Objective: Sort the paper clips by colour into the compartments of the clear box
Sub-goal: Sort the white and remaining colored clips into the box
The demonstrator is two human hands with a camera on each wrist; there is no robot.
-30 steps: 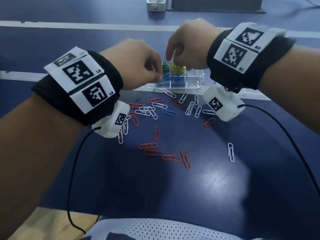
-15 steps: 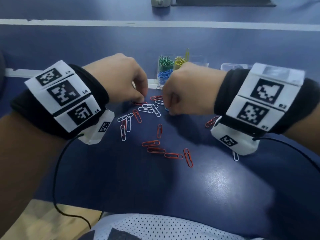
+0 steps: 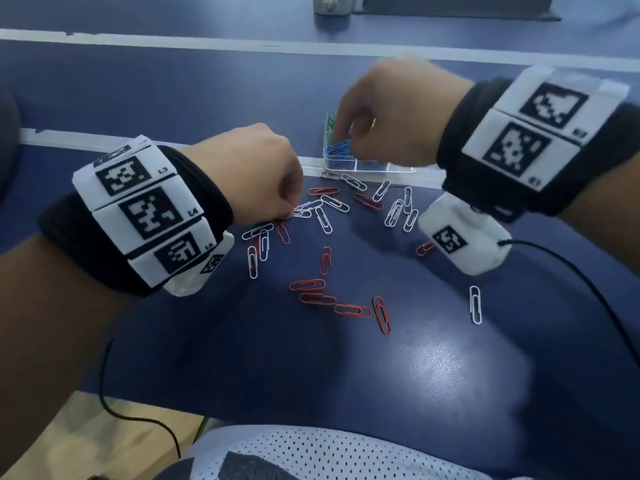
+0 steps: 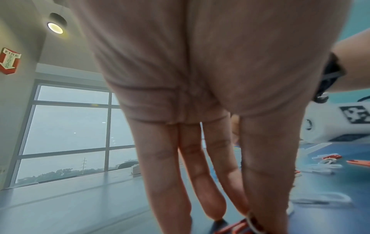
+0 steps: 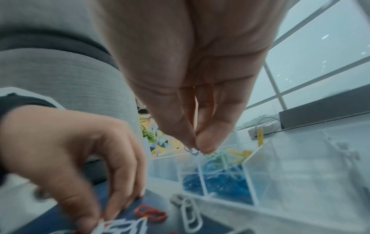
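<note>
Sorting is roughly midway: the right hand pinches a blue paper clip above the clear box, while the left hand apparently pinches a white clip among red and white clips below both hands on the desk.

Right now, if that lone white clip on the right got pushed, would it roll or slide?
Likely slide: the white clip lies flat on the glossy table. Being thin wire, it probably weighs little. Lying so flat, it may be fiddly to lift.
</note>
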